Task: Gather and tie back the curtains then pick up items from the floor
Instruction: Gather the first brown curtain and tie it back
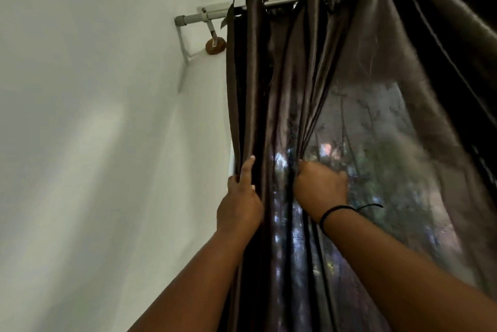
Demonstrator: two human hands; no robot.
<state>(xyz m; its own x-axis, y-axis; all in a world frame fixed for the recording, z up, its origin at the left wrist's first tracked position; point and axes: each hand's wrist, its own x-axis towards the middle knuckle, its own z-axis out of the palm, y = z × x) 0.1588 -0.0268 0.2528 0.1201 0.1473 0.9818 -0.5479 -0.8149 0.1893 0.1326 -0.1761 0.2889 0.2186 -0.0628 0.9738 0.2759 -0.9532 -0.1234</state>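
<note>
left hand gripping the outer edge of the dark curtain, bunched at the rod end. right hand clutching an inner fold just beside. bare wall leftward.

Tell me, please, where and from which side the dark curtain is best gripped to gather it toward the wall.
Probably the stretched panel right of the right hand: the curtain hangs flat there, while folds near the left hand are already bunched. Come from the room side, at hand height, closing round one vertical pleat.
</note>
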